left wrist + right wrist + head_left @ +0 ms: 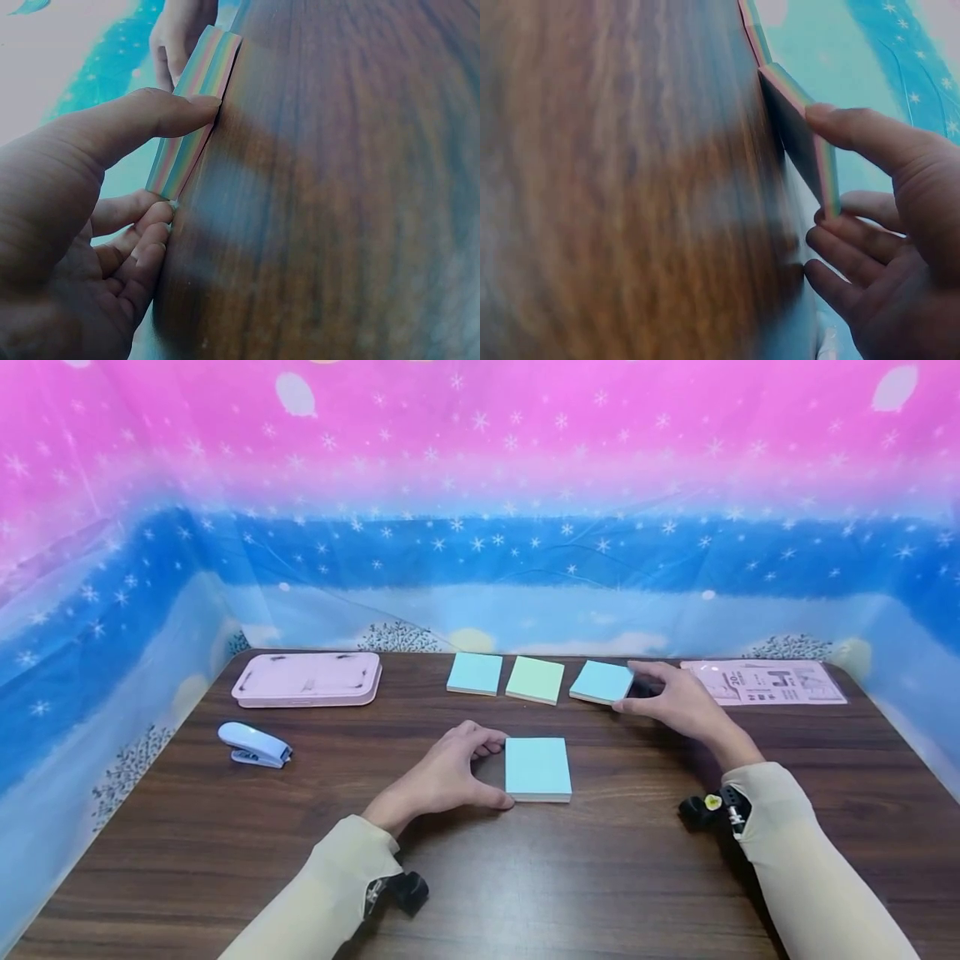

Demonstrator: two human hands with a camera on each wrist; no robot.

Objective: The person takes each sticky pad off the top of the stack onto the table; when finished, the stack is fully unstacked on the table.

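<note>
left hand (446, 772) pinches square blue notepad (537, 767), flat on desk (585, 877) | right hand (675, 697) grips tilted blue pad (601, 682), one edge lifted | dark woodgrain desk

A blue pad (537, 767) lies flat at frame centre; another blue pad (601, 682), one edge lifted, sits upper right.

A dark wood-grain bench (600, 877) fills the foreground. Behind and on both sides of the bench hangs a starry plastic sheet (480, 485), pink above, blue below, evenly lit.
</note>
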